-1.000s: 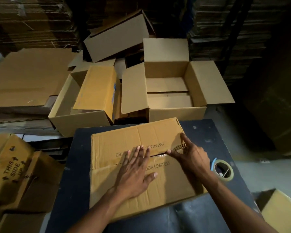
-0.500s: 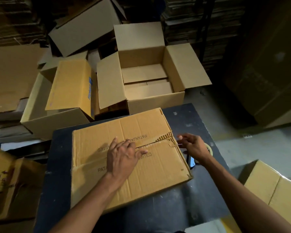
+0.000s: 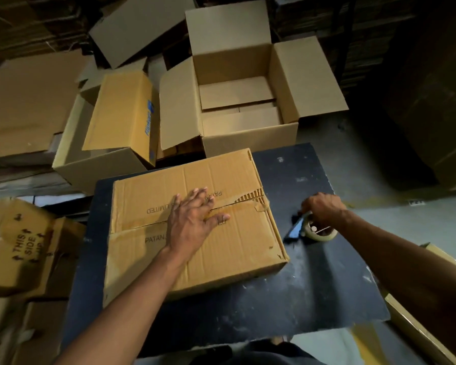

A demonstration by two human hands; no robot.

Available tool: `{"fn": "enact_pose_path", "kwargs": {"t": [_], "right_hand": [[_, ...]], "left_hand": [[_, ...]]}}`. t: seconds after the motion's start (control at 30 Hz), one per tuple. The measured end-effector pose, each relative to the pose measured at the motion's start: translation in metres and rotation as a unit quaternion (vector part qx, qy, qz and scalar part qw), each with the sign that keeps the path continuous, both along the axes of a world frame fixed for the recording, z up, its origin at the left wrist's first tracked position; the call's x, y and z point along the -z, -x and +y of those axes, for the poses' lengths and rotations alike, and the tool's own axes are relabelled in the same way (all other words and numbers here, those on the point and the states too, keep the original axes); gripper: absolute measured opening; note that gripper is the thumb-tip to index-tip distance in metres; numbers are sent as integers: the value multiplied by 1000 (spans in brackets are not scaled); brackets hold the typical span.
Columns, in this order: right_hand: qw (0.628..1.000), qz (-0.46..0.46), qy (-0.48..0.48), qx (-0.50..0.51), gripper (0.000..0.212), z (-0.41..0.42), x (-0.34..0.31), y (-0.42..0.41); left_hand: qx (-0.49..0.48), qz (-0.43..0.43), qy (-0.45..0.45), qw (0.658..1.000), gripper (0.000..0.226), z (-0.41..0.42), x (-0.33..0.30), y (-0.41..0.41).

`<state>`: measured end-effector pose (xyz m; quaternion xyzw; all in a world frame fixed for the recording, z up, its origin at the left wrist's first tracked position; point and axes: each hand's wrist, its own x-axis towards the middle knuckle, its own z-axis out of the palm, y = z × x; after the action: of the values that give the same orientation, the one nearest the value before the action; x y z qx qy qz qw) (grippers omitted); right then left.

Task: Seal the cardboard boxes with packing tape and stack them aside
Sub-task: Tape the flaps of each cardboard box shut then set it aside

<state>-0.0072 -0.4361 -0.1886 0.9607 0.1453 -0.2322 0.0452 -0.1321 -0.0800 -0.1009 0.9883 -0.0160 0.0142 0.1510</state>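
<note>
box: worn brown cardboard box (image 3: 195, 227) on dark surface (image 3: 313, 285), toward its left edge | seam: runs left-right | left hand (image 3: 192, 219): flat, pressing flaps | right hand (image 3: 324, 210): we grasp clear tape roll (image 3: 319, 231) off seam's right end

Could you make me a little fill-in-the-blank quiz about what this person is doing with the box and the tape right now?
1. The left hand lies flat across the center seam of the closed ____ box.
2. The right hand is on the roll of packing ____, which sits on the dark table.
3. The tape roll lies to the ____ of the box.

Missing words: cardboard; tape; right
</note>
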Motion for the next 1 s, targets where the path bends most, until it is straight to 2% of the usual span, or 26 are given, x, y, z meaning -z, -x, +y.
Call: {"fn": "enact_pose_path", "kwargs": {"t": [0.07,0.13,0.27,0.33,0.4,0.47,0.5,0.6,0.7,0.8,0.87,1.0], "right_hand": [[997,-33,-39,64,27,-9,-18,1],[979,-75,-125,144,31,-18,-49,-2],[883,-171,-345,267,31,-23,-140,-13],[850,-159,-420,274,36,-15,-182,-11],[835,-87,-475,262,49,3,-212,0],[841,-17,-482,246,58,29,-227,15],[847,4,-474,241,59,42,-229,22],[866,7,-449,220,54,77,-218,41],[892,-8,-423,158,60,105,-200,53],[899,-12,-423,115,65,128,-189,61],[900,-6,-426,96,71,141,-186,62],[918,12,-393,48,66,161,-185,63]], "left_hand": [[-16,6,-4,1000,93,-5,-3,3],[-21,26,-12,999,93,-19,-8,3],[1,56,-45,997,79,-62,-14,-3],[16,49,-41,998,79,-83,-15,-6],[30,34,9,999,80,-95,-16,-8],[46,48,68,995,77,-91,-21,-8],[65,53,69,994,80,-83,-23,-5],[101,56,-68,991,103,-37,-21,16],[50,103,-130,985,116,15,-20,45],[48,138,-122,982,118,39,-15,62],[51,127,-100,985,118,41,-8,63],[49,97,-77,991,113,42,-4,63]]}}
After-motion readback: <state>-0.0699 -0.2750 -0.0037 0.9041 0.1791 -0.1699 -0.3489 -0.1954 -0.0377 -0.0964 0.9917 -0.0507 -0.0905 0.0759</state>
